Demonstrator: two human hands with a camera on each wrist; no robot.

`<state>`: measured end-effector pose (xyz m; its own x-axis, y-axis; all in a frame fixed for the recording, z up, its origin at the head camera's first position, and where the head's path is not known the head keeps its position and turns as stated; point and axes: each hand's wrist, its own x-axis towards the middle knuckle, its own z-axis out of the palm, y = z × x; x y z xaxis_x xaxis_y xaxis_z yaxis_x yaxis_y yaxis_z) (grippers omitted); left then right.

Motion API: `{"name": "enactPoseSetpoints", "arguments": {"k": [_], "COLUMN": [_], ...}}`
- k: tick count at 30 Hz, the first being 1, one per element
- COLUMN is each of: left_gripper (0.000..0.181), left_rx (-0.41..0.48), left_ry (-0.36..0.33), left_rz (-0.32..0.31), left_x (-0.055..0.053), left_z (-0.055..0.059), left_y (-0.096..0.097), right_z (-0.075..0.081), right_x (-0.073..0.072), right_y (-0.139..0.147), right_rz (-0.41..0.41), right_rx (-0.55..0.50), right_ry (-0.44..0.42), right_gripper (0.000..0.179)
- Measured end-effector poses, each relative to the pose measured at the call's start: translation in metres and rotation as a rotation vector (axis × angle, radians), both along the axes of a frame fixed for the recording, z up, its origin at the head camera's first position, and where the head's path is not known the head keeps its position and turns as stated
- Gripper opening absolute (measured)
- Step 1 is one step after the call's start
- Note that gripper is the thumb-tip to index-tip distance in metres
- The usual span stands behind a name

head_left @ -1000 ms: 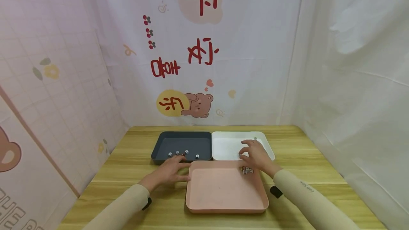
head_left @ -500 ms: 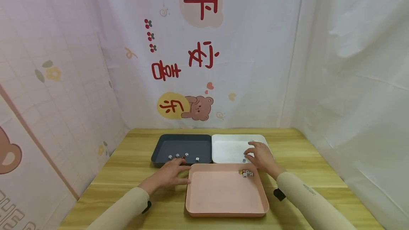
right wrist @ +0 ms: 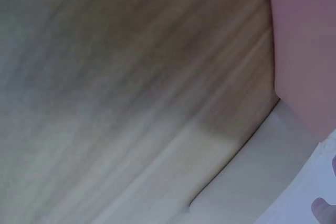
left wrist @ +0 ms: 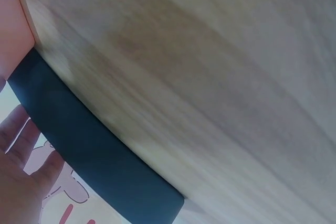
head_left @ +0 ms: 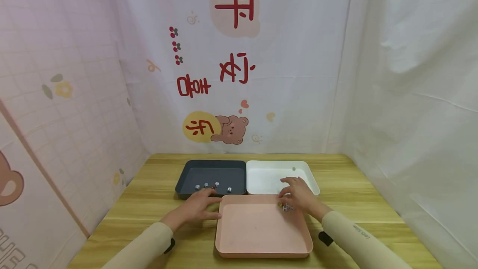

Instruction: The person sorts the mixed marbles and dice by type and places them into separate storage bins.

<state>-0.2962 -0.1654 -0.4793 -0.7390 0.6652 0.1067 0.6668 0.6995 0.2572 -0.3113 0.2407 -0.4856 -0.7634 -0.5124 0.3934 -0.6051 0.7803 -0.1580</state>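
Observation:
My left hand [head_left: 198, 208] rests with loose, spread fingers at the left rim of the pink tray [head_left: 261, 235]. Its upper fingers reach the front rim of the dark grey tray [head_left: 214, 173], which holds several small white dice [head_left: 229, 189] and a red piece [head_left: 213, 187]. My right hand [head_left: 300, 196] hovers over the back right corner of the pink tray, fingers bent, tips close above a small cluster of dice [head_left: 286, 208] with red and yellow among the white. The fingers partly cover that cluster. Behind, the white tray [head_left: 261, 177] holds a small greenish die [head_left: 293, 168].
The three trays stand together on a wood-grain table [head_left: 347, 202], the pink one in front. A patterned cloth [head_left: 291, 74] hangs behind and at both sides. In the left wrist view the side of the dark tray [left wrist: 94, 135] runs below the table surface.
My right hand has moved from the white tray forward to the dice in the pink tray. A bluish die seen by its fingertips half a second ago is now hidden. The left hand stays put.

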Motion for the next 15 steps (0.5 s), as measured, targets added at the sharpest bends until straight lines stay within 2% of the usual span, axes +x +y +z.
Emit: {"name": "enactPoseSetpoints", "arguments": {"k": [8, 15], "left_gripper": [0.065, 0.068], "left_rx": [0.002, -0.002], "left_ry": [0.001, 0.009], "left_rz": [0.01, 0.001], "left_x": [-0.0001, -0.0015], "left_z": [-0.0018, -0.0011], "left_y": [-0.0016, -0.0014], "right_z": [-0.0059, -0.0068], "right_x": [0.0013, 0.0039], "right_y": [-0.003, -0.008], "right_rz": [0.008, -0.003], "right_rx": [0.14, 0.17], "right_ry": [0.002, -0.03], "right_gripper": [0.009, 0.006]}}
